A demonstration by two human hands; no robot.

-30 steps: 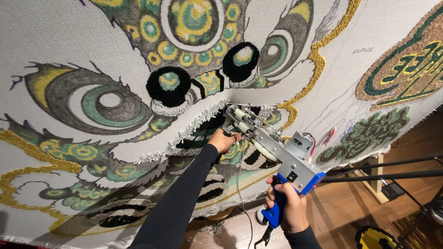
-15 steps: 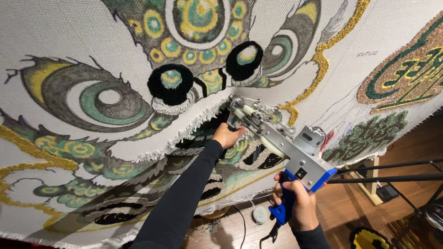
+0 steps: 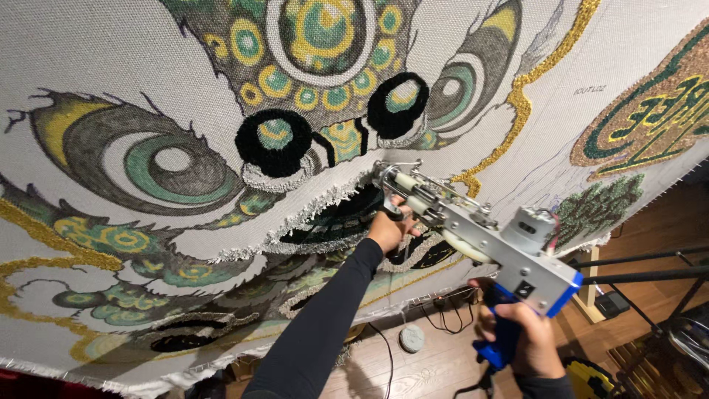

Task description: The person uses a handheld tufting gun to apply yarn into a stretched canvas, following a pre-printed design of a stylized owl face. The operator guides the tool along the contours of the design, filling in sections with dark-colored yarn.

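Two hands on one tool here, and the split makes sense. The right hand [image 3: 523, 341] is wrapped tight around the blue pistol grip of the tufting gun [image 3: 473, 222], low and back at the heavy motor end, so it carries the weight. The left hand [image 3: 390, 229] is up front, closed on the small handle just behind the needle, probably because that's where the steering happens.

The gun sits tilted, nose up and to the left, with its needle tip [image 3: 380, 168] touching or just about touching the stretched backing cloth [image 3: 111, 66], right at the fringe of white pile under the two black-and-green tufted circles [image 3: 275, 142]. Can't quite tell if the needle is actually through the fabric.

The cloth is pulled taut on a frame and fills most of the view (big lion-style face, with green, yellow and grey eyes, and gold outlines already tufted along the edges). The person's dark sleeve [image 3: 317, 332] runs up from the bottom middle. Below the cloth there's wooden floor [image 3: 436, 369] with some cables and a small round grey thing [image 3: 411, 338] lying on it.
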